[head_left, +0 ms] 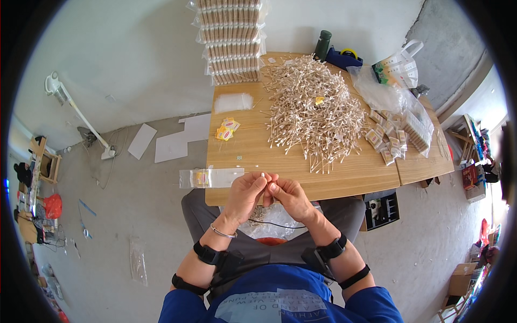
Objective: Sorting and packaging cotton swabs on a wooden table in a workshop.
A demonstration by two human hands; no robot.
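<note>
My hands meet at the front edge of the wooden table, fingertips touching. My left hand (245, 196) is closed, and a white cotton swab tip (263, 175) pokes out beside its thumb; the rest is hidden by the fingers. My right hand (292, 199) is pinched against the left fingers, and what it holds, if anything, is hidden. Left of them lies a clear plastic bag (223, 176) with a yellow label card (201, 178) inside, partly over the table edge. Beyond my hands spreads a big heap of loose cotton swabs (312, 110).
Stacked packs of swabs (231, 46) rise at the back left, near clear bags (233, 102) and yellow cards (227, 129). Small filled packs (388, 141), plastic film (377, 94), a green bottle (322, 46) and a blue tape dispenser (344, 58) are to the right and back.
</note>
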